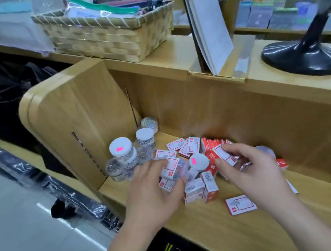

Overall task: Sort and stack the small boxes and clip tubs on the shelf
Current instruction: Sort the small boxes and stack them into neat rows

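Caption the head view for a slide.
Left hand reaches into jumbled small boxes and clip tubs on a wooden shelf; right hand pinches a red-and-white box.

You can read no word or number here. The small boxes (240, 204) bear red-framed labels and barcodes (208, 176), all too blurred to make out; the pink sticker (119, 149) on a tub lid (123, 143) shows no legible print.

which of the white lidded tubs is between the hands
The pink-stickered tub amid the small boxes; the other pink-stickered one and the rest stand leftward by the side panel.
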`<action>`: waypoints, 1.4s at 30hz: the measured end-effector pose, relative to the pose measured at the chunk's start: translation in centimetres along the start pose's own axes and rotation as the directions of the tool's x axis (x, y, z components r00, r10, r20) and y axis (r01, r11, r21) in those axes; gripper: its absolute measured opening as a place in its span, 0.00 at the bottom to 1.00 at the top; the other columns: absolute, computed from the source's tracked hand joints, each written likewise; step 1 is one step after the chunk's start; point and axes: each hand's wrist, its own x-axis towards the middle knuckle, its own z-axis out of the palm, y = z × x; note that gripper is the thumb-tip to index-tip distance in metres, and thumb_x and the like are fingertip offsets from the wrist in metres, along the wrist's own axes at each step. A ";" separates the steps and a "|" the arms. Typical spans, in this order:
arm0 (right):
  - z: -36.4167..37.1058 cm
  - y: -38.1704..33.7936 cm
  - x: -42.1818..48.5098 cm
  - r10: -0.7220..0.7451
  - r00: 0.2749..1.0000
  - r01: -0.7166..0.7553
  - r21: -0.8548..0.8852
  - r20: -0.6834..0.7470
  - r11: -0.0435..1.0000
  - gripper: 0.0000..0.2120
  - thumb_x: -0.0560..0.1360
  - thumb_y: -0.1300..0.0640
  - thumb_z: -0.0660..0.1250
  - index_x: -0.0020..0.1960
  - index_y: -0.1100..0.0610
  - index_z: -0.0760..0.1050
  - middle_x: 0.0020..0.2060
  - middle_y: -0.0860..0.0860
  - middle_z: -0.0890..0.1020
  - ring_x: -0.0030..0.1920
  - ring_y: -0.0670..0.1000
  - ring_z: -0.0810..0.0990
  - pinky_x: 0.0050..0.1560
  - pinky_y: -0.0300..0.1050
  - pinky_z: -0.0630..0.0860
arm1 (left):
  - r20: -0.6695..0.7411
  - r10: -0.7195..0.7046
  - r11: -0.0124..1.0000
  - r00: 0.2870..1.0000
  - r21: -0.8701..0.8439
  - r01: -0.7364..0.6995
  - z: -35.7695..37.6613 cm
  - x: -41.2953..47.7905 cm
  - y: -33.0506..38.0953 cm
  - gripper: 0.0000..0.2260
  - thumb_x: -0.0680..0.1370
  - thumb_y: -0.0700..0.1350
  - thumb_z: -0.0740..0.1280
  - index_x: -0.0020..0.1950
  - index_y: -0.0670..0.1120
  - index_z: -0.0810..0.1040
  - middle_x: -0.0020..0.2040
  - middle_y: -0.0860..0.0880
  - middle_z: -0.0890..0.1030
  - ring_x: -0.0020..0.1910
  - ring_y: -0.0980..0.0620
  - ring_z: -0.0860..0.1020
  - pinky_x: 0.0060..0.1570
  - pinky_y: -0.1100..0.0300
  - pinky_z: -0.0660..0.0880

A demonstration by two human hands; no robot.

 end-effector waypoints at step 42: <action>-7.9 7.2 -9.7 0.386 0.921 -0.377 0.126 -0.051 0.918 0.07 0.71 0.56 0.77 0.46 0.50 0.81 0.35 0.44 0.84 0.29 0.41 0.76 0.32 0.35 0.71 | 0.625 0.098 0.832 0.775 -0.478 0.280 11.5 -5.5 9.1 0.13 0.75 0.44 0.67 0.57 0.57 0.82 0.48 0.55 0.86 0.47 0.54 0.84 0.52 0.55 0.80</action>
